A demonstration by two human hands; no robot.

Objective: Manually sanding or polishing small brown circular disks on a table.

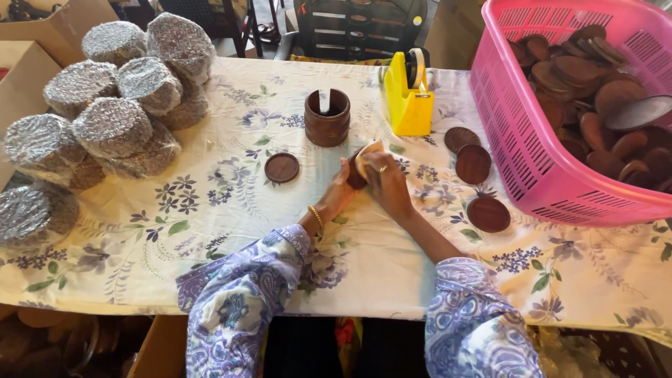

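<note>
Table (210, 231) draped in floral cloth (574, 280); dark slatted chair (350, 28) behind; cardboard boxes (28, 42) at left; soft, even light.

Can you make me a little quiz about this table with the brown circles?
1. True or false: the basket holding brown discs is pink.
2. How many brown discs lie just left of the basket?
3. What do both hands hold? A) a disc and pale cloth B) the yellow tape dispenser

Key: 1 true. 2 three. 3 A: the left hand and right hand meet around it.
</note>
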